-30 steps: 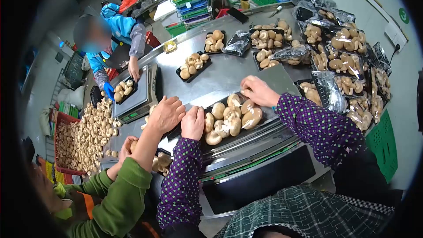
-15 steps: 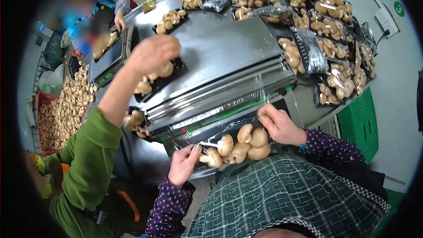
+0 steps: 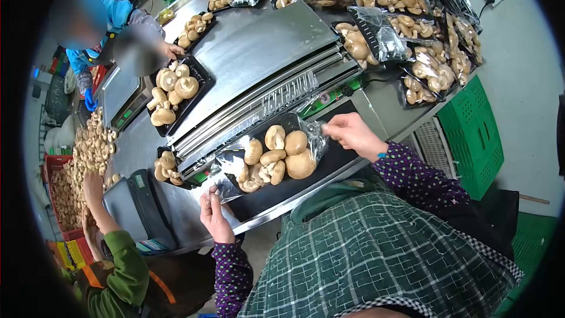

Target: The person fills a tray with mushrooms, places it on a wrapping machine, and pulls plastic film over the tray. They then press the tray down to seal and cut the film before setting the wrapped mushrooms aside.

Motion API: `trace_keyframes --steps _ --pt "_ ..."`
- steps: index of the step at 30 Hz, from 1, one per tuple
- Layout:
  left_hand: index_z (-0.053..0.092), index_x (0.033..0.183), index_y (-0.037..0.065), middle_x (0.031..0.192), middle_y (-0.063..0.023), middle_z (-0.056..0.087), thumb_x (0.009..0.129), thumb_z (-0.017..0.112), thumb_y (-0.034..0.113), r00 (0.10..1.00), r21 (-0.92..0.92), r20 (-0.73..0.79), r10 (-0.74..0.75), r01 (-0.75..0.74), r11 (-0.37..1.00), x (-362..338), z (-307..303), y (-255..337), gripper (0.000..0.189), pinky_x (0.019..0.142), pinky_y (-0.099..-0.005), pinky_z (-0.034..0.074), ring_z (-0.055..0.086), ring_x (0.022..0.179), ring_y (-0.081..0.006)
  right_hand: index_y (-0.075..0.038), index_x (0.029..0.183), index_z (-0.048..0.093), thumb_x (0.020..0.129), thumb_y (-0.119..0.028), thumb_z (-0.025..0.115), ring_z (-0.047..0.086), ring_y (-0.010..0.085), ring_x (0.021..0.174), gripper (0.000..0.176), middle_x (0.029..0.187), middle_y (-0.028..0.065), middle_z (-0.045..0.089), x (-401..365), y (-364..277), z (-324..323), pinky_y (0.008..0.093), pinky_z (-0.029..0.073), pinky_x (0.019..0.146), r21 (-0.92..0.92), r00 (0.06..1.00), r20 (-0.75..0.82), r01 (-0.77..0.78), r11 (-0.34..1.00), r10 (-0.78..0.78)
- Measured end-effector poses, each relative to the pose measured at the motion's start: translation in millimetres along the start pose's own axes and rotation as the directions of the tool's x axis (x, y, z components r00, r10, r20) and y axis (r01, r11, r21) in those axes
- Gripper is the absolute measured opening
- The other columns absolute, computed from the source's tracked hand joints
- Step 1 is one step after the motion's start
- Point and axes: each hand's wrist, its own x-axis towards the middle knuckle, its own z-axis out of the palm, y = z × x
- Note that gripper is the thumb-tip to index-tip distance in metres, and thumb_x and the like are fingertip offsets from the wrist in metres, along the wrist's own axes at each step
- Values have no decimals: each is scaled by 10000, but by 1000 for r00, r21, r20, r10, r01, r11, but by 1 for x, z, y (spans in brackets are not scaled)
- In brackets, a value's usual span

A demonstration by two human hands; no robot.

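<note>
A black tray (image 3: 288, 120) of brown mushrooms (image 3: 301, 165) lies before me with clear plastic film (image 3: 316, 141) around it. At the tray's left end, my left hand (image 3: 216, 219) pinches a gathered bit of the film between thumb and fingers. My right hand (image 3: 358, 135) is closed on the film at the right end, fingers pressed together. The tray rests on a black plate (image 3: 268, 200) at the table edge. Just beyond it is a wrapping machine (image 3: 259, 109) with metal rollers and a strip of film across it.
Wrapped mushroom trays (image 3: 424, 70) are piled at right, above a green crate (image 3: 474, 135). Unwrapped mushrooms fill another tray (image 3: 203, 85) at left, touched by a blue-clad co-worker's hand (image 3: 172, 51). A green-sleeved co-worker's arm (image 3: 100, 200) reaches to loose mushrooms (image 3: 88, 153). A scale (image 3: 122, 97) stands nearby.
Film now closes around the tray's ends, and my hands have drawn outward from the mushrooms. The green-sleeved arm has left the table for the loose mushrooms. My view has shifted.
</note>
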Motion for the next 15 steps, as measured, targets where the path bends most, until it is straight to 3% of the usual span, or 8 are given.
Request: trace_keyframes --steps 2,4,6,8,9,11,12,15 --pt "577 952 -8 833 -14 565 950 451 120 956 100 -77 282 -274 957 4 4 -12 180 711 -243 393 484 747 -78 4 812 609 863 -202 611 422 43 514 212 648 -18 520 -5 14 -3 212 337 451 5 954 -177 246 969 -241" --pt "507 783 34 653 -38 539 967 423 171 955 -10 -163 248 -253 967 -1 25 -3 244 592 -250 385 467 591 -99 1 798 543 909 -99 519 462 45 549 152 651 4 528 -3 28 4 222 372 485 -137 776 -234 570 810 -585" --pt "450 744 74 575 -18 473 969 422 206 941 -96 -295 163 -199 975 -2 45 5 262 512 -228 357 421 507 -86 1 821 516 912 -64 500 458 42 577 113 654 -2 509 1 15 23 216 378 510 -203 640 -263 695 690 -722" --pt "431 751 91 538 17 378 971 421 243 933 -156 -337 126 -187 970 1 49 4 267 419 -209 276 343 446 -55 -2 825 510 913 -55 497 448 44 566 104 643 -8 483 -6 -14 41 206 373 511 50 875 -220 452 891 -431" --pt "426 748 94 534 27 344 971 420 249 927 -213 -374 33 -121 970 0 47 9 272 403 -209 252 323 440 -47 -9 805 496 920 -86 502 420 49 492 138 598 -13 460 11 -6 43 205 349 452 -36 774 -278 583 812 -568" --pt "416 745 95 536 45 278 972 415 257 932 -263 -354 -71 -26 965 -15 35 22 279 368 -219 185 271 420 -34 -38 777 491 922 -163 520 344 48 407 193 544 -29 404 2 -2 15 222 267 370 241 923 -245 354 904 -296" --pt "427 738 101 536 51 322 972 414 254 950 -127 -309 -35 -5 992 -33 23 26 280 353 -217 194 268 397 -35 -50 766 491 920 -187 528 317 45 393 209 531 -35 386 -18 -1 -6 227 241 356 348 967 -199 222 911 -159" --pt "488 769 74 598 20 436 948 457 265 921 -65 -178 -347 341 938 -81 -19 2 263 431 -231 324 408 485 -73 -65 758 528 923 -207 518 340 45 386 218 502 -25 406 -77 32 -43 215 246 355 263 989 -115 -58 963 91"
